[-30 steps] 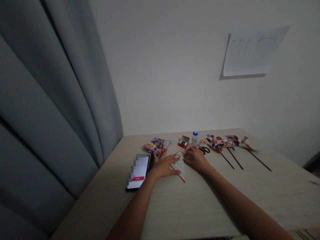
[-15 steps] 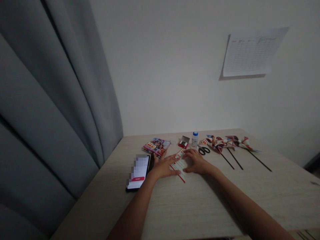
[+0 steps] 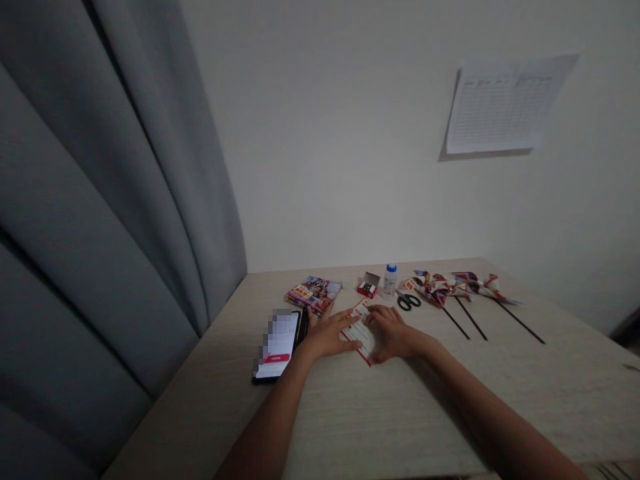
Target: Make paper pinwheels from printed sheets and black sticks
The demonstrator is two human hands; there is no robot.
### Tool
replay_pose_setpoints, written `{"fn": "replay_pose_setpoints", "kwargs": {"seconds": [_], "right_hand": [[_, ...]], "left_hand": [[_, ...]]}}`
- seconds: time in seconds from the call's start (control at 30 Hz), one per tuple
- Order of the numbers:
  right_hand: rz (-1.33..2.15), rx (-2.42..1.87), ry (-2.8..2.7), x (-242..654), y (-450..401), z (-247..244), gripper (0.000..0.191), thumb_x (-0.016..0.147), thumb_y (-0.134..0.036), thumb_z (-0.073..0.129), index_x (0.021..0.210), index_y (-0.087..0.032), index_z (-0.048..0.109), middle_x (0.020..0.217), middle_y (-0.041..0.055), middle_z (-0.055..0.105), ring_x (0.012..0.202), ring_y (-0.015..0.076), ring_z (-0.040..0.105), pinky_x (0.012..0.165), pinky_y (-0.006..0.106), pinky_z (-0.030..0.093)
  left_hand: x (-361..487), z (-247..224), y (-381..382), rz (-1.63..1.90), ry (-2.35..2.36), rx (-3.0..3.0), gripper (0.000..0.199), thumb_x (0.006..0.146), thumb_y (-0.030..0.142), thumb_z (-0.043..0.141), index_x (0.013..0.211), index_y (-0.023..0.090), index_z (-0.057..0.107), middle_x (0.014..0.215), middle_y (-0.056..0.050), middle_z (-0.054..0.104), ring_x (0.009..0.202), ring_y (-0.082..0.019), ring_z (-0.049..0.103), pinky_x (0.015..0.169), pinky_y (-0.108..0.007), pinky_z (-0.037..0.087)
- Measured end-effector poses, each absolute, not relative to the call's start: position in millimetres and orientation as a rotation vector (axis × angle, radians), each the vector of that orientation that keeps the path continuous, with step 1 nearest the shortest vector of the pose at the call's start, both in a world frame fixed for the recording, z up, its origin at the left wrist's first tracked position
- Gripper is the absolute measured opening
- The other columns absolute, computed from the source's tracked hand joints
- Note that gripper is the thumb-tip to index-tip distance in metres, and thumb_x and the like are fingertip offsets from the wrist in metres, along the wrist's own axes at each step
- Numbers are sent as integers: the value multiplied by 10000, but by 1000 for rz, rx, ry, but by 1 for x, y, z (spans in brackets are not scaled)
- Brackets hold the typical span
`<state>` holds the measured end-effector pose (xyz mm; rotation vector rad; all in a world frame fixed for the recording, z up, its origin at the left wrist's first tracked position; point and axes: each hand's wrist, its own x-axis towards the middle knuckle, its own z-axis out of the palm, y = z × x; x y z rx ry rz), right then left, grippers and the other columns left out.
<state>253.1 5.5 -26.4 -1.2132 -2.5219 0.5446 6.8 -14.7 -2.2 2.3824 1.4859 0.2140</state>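
Note:
A small printed paper with red edges (image 3: 361, 337) lies on the pale wooden table (image 3: 370, 417), between my hands. My left hand (image 3: 330, 335) rests on its left side with the fingers spread; the fingertips reach toward a stack of colourful leaflets. On the paper's right side lies my right hand (image 3: 393, 332), its fingers apart and curved, thumb near the lower corner. Left of my left hand is a phone (image 3: 277, 347) with its screen lit. The leaflets (image 3: 314, 294) lie behind the phone.
Behind the paper stand a small open red box (image 3: 369, 285) and a clear bottle with a blue cap (image 3: 390, 280). Black-handled scissors (image 3: 409, 302) lie beside them. Paper pinwheels (image 3: 450, 285) on dark sticks lie to the right. A grey curtain (image 3: 125, 167) hangs left.
My right hand has shifted slightly toward me along the paper's right edge, with its thumb lower. My left hand looks almost unmoved.

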Motion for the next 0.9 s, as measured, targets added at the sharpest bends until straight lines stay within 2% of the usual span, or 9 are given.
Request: {"fn": "replay_pose_setpoints", "kwargs": {"seconds": [0.13, 0.23, 0.33, 0.47, 0.63, 0.9], "right_hand": [[570, -1198, -2522, 254, 5, -26, 882, 509, -613, 859, 1238, -223, 551, 1525, 174, 387, 1458, 387, 278, 1191, 652, 84], [581, -1190, -2522, 255, 5, -25, 970, 508, -634, 863, 1320, -221, 529, 1535, 180, 381, 1458, 393, 284, 1191, 665, 61], [587, -1188, -2501, 256, 4, -21, 1005, 550, -654, 853, 1395, -228, 513, 1521, 183, 407, 1445, 384, 311, 1201, 624, 122], [591, -1170, -2447, 258, 4, -14, 774, 703, -638, 780, 1339, -235, 601, 1474, 169, 459, 1405, 351, 371, 1181, 544, 258], [542, -1126, -2427, 264, 8, -11, 538, 774, -525, 767, 1221, -235, 687, 1406, 143, 529, 1331, 325, 446, 1141, 526, 331], [537, -1115, -2435, 276, 17, -13, 414, 770, -461, 789, 1139, -276, 750, 1358, 104, 585, 1312, 321, 460, 1108, 504, 372]], "left_hand": [[7, -4, -15, 255, 1504, 2396, 767, 780, 771, 600, 1475, 489, 440, 1606, 47, 381, 1529, -440, 55, 1086, -741, -204], [6, -6, -15, 300, 1545, 2419, 749, 786, 782, 582, 1463, 485, 462, 1593, 39, 407, 1526, -430, 87, 1093, -738, -199], [7, -7, -16, 346, 1603, 2452, 718, 800, 789, 556, 1444, 480, 489, 1571, 23, 444, 1511, -426, 151, 1080, -756, -197], [7, -4, -18, 378, 1658, 2489, 673, 808, 794, 536, 1400, 473, 544, 1511, -4, 511, 1470, -432, 244, 1049, -801, -177], [6, 5, -22, 348, 1670, 2491, 659, 765, 780, 611, 1344, 466, 602, 1436, -37, 561, 1424, -430, 312, 1059, -801, -151], [5, 12, -23, 285, 1612, 2430, 668, 740, 719, 692, 1330, 410, 634, 1407, -64, 568, 1412, -430, 325, 1093, -784, -114]]}}
